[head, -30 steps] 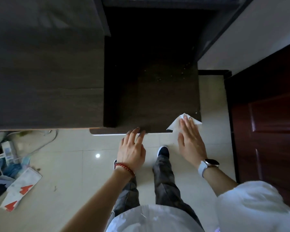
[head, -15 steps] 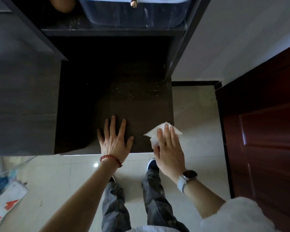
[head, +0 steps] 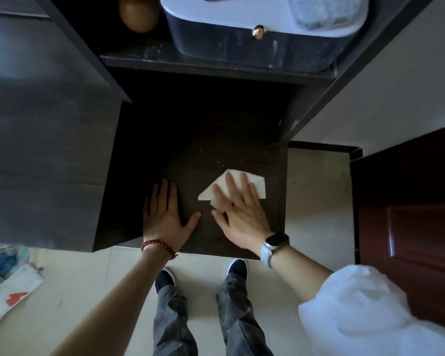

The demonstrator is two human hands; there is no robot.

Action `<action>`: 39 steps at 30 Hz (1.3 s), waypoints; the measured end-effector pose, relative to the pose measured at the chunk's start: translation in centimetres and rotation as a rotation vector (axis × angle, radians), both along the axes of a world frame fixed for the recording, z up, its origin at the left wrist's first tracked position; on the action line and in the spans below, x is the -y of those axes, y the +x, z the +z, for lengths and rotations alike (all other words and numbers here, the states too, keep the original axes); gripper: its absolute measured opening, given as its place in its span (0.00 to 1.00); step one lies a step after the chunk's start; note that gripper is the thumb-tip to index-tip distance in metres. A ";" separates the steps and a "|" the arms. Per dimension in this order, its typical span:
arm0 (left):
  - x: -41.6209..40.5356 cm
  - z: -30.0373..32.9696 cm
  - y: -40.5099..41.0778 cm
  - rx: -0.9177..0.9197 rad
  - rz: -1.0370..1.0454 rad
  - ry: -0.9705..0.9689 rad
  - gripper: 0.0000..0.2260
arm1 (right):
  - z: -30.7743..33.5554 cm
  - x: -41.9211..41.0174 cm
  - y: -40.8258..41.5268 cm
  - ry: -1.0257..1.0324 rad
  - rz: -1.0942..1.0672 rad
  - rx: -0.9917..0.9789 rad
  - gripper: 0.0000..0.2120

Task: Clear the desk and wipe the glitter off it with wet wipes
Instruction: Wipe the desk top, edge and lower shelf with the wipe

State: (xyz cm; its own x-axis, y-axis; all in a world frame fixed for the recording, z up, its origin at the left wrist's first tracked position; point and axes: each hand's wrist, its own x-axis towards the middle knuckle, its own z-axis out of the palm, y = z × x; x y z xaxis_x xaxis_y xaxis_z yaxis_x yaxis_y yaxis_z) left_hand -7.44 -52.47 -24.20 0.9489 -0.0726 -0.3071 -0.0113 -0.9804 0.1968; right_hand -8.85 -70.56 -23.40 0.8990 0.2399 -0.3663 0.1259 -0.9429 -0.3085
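A pale glossy tiled floor (head: 70, 283) occupies the 6 o'clock area. A dark red wooden door (head: 409, 227) stands at 3 o'clock. A white wall (head: 396, 80) rises at 2 o'clock, with dark baseboard (head: 321, 146) below.

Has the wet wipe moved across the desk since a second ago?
Yes. The wet wipe, under the right hand, went from the desk's front edge inward, toward the glitter.
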 end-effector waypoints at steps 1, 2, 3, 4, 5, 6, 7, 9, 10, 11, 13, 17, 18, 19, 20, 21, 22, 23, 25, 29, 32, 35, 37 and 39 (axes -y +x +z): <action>0.1 0.0 0.0 -0.003 0.007 -0.001 0.44 | 0.0 0.6 0.3 -0.012 0.041 -0.002 0.26; 0.1 -0.1 -0.1 -0.003 0.011 -0.003 0.43 | 0.0 1.4 1.0 -0.024 0.043 -0.006 0.25; 0.0 -0.1 -0.2 0.002 0.014 -0.008 0.43 | -0.2 2.2 1.9 -0.034 0.008 -0.001 0.25; 0.0 -0.2 -0.1 0.008 0.015 -0.012 0.43 | -0.3 2.8 3.0 -0.044 -0.051 0.004 0.25; -0.1 -0.3 -0.2 0.008 0.015 -0.012 0.42 | -0.4 3.2 4.3 -0.050 -0.124 0.000 0.25; -0.2 -0.4 -0.2 0.003 0.014 -0.009 0.42 | -0.6 3.3 5.5 -0.047 -0.193 -0.009 0.25; -0.2 -0.5 -0.2 -0.001 0.013 -0.008 0.42 | -0.7 3.1 6.5 -0.041 -0.250 -0.013 0.25; -0.3 -0.6 -0.2 0.005 0.017 -0.022 0.41 | -0.8 1.9 7.1 -0.051 -0.299 0.002 0.25; -0.3 -0.7 -0.3 0.012 0.017 -0.029 0.41 | -0.7 1.3 6.6 -0.058 -0.282 0.009 0.24; -0.3 -0.8 -0.3 0.022 0.014 -0.032 0.41 | -0.7 0.8 5.6 -0.062 -0.233 0.011 0.24; -0.4 -1.0 -0.5 0.044 0.009 -0.038 0.40 | -0.6 0.2 2.8 -0.058 -0.079 -0.001 0.24; -0.5 -1.2 -0.5 0.057 0.000 -0.019 0.39 | -0.6 1.0 0.8 -0.088 0.045 -0.029 0.24; -0.4 -1.2 -0.5 0.065 -0.006 -0.009 0.39 | -0.7 1.1 1.8 -0.093 0.010 -0.019 0.23; -0.4 -1.2 -0.5 0.066 -0.011 -0.001 0.39 | -0.9 1.2 3.4 -0.088 -0.047 -0.004 0.23; -0.4 -1.3 -0.6 0.066 -0.016 0.005 0.38 | -1.0 1.2 5.4 -0.072 -0.117 0.012 0.23; -0.5 -1.5 -0.6 0.066 -0.019 0.010 0.38 | -1.2 1.2 7.6 -0.054 -0.187 0.017 0.23; -0.5 -1.6 -0.6 0.067 -0.019 0.014 0.38 | -1.4 1.1 9.6 -0.046 -0.242 0.019 0.23; -0.5 -1.7 -0.6 0.071 -0.018 0.019 0.38 | -1.5 0.9 11.1 -0.048 -0.280 0.020 0.23; -0.4 -1.8 -0.5 0.079 -0.012 0.031 0.37 | -1.7 0.2 11.7 -0.060 -0.279 0.045 0.25; -0.4 -1.8 -0.5 0.085 -0.002 0.005 0.37 | -0.9 -0.4 4.2 -0.081 0.036 0.047 0.28; -0.4 -1.6 -0.5 0.088 0.000 -0.004 0.37 | -0.5 2.0 3.7 -0.129 0.094 -0.012 0.25; -0.4 -1.7 -0.4 0.096 0.003 0.007 0.36 | -0.4 3.2 9.3 -0.091 -0.099 0.002 0.23; -0.4 -1.8 -0.4 0.100 0.009 0.015 0.36 | -0.6 3.6 12.5 -0.077 -0.180 -0.006 0.22; -0.4 -1.9 -0.4 0.104 0.011 0.021 0.36 | -0.8 3.6 14.6 -0.078 -0.241 -0.029 0.22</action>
